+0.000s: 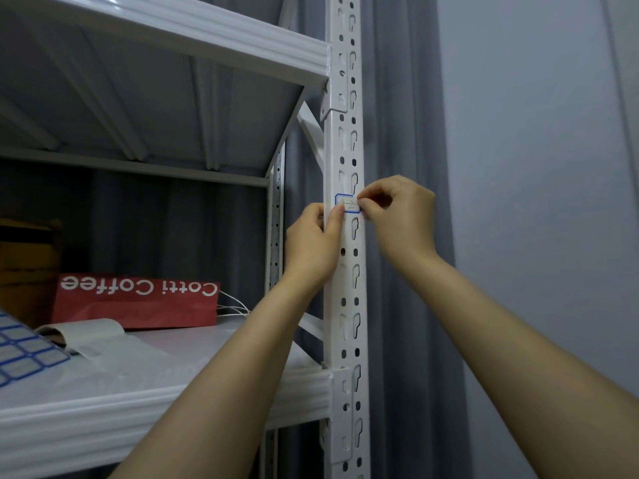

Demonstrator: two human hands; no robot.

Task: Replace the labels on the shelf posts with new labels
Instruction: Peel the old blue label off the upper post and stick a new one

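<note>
Fingers [336, 221] pinch the label's [347, 204] two ends on the post [345, 150].

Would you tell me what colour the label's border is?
Blue, around a white label; the head view shows it.

This looks like a storage room. A tall white metal rack [173, 39] fills the left of the frame. Its post [345, 288] in the middle is full of holes. On the shelf [179, 347] at lower left lie a red paper bag [138, 302], brown boxes [27, 264] and a sticker sheet [24, 354]. A grey curtain [397, 133] hangs behind.
</note>
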